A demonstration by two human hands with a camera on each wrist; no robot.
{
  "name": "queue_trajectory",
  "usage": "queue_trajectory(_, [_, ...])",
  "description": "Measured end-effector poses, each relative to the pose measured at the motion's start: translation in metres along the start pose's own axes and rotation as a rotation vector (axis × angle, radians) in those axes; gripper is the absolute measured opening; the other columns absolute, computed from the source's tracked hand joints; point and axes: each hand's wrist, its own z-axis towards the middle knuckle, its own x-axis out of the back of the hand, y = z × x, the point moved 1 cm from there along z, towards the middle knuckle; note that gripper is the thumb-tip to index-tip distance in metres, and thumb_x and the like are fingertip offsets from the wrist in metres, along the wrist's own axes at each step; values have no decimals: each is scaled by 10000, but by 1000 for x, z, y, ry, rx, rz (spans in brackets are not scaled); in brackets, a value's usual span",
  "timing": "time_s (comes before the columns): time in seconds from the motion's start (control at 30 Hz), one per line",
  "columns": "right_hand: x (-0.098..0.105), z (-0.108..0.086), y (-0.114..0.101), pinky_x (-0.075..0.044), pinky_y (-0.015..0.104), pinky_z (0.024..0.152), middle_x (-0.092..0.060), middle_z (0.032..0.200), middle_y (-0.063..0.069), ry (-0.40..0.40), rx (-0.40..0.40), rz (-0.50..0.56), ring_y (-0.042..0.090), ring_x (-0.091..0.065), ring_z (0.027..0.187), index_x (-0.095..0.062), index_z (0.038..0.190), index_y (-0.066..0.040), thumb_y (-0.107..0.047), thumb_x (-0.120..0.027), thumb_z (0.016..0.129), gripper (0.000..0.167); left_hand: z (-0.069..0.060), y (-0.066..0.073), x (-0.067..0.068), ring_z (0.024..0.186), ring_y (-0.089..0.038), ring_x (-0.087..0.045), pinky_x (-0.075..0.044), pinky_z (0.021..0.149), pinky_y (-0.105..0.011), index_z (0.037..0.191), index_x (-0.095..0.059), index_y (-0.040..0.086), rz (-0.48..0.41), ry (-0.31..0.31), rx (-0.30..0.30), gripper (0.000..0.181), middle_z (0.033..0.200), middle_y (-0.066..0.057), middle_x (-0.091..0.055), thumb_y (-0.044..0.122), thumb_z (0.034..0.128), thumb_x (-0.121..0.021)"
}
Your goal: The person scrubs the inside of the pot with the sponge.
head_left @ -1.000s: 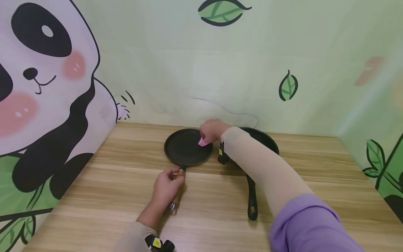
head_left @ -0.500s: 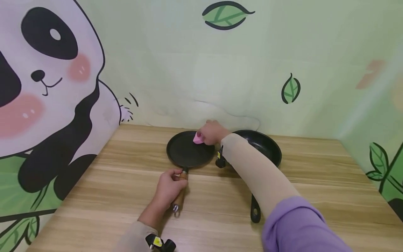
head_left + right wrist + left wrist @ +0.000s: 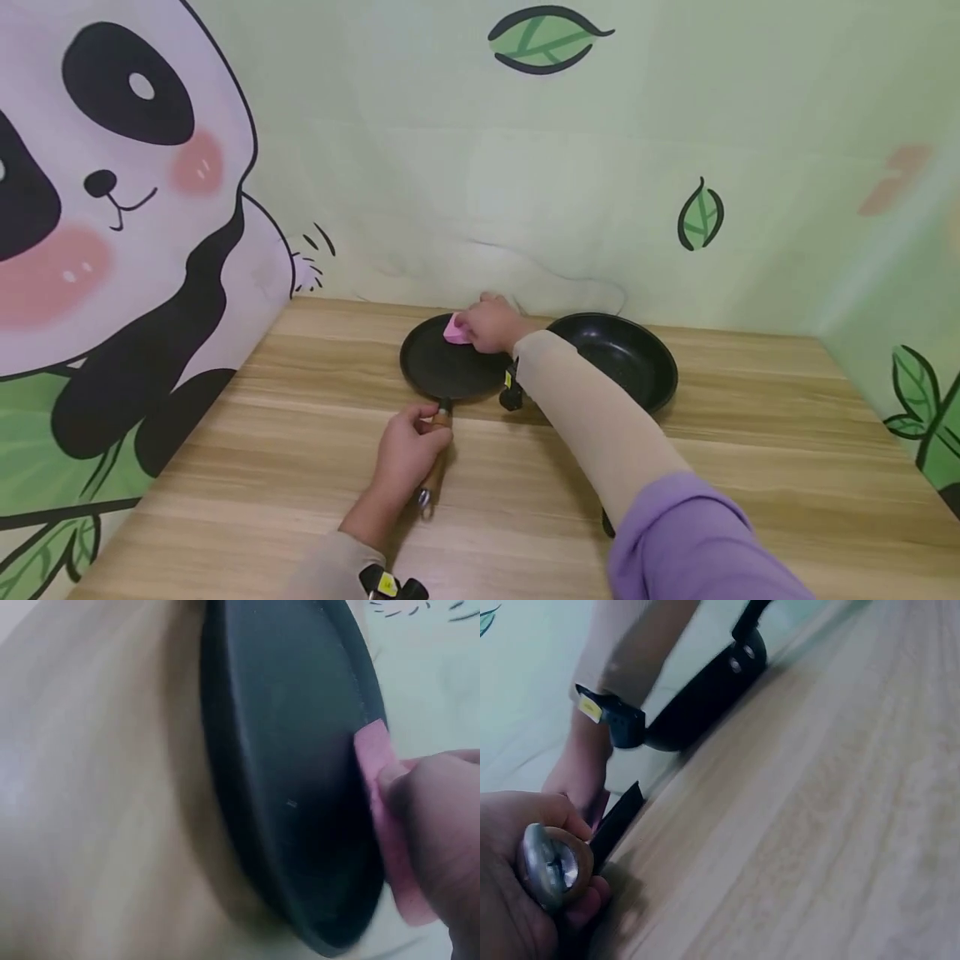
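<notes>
A flat, shallow black pan [image 3: 442, 367] with a wooden handle [image 3: 436, 467] lies on the table near the back wall. My left hand [image 3: 408, 450] grips that handle close to the pan; in the left wrist view the metal-tipped handle end [image 3: 555, 866] shows between thumb and fingers. At the pan's far rim, my right hand [image 3: 491, 325] holds a pink sponge [image 3: 455, 330] against the inner surface. The right wrist view shows the sponge [image 3: 390, 825] pressed along the rim, pinched by the thumb and fingers.
A deeper black frying pan [image 3: 637, 358] stands to the right, partly behind my right forearm, its handle mostly hidden. The wooden table [image 3: 750, 467] meets a green wall [image 3: 375, 167] with panda and leaf drawings at the back.
My right hand has slid the sponge leftward along the pan's far rim. My left hand keeps its grip on the handle. The view has shifted slightly.
</notes>
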Motion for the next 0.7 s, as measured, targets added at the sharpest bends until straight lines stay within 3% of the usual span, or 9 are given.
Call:
queue_trajectory(0.1, [8, -5, 5, -412, 453, 984, -703, 1221, 19, -65, -2, -60, 269, -523, 1095, -692, 1269, -185, -269, -579, 980, 322, -2, 0, -1, 766, -201, -590, -480, 664, -292, 1162, -711, 19, 45, 29, 11, 422, 870, -88, -653, 104, 749, -693])
queue_trajectory(0.17, [16, -11, 8, -417, 458, 972, -725, 1127, 11, -120, 2, -89, 266, -535, 1068, -734, 1159, -169, -334, -593, 987, 277, -3, -1, -2, 767, -200, -593, -477, 667, -297, 1169, -714, 27, 68, 40, 5, 422, 874, -86, -660, 121, 758, -689])
queue_trajectory(0.33, [41, -35, 9, -492, 429, 908, -720, 971, 13, -248, 48, -116, 240, -616, 964, -761, 986, -141, -405, -637, 972, 292, -3, -2, -2, 755, -197, -596, -475, 659, -296, 1170, -718, 31, 79, 53, 1, 409, 872, -84, -670, 129, 774, -682])
queue_trajectory(0.5, [46, -57, 2, -525, 415, 934, -732, 1058, 32, -318, 87, -41, 231, -656, 994, -775, 1067, -127, -385, -649, 969, 304, -3, -2, -2, 772, -213, -596, -480, 662, -289, 1176, -719, 35, 71, 50, 23, 409, 893, -96, -663, 141, 784, -676])
queue_trajectory(0.7, [36, -80, -8, -491, 404, 1013, -701, 1229, 71, -268, 114, 71, 248, -639, 1088, -723, 1235, -110, -146, -586, 946, 322, 1, 0, -1, 752, -218, -605, -487, 633, -283, 1164, -711, 5, 48, 6, 40, 429, 878, -118, -666, 118, 750, -686])
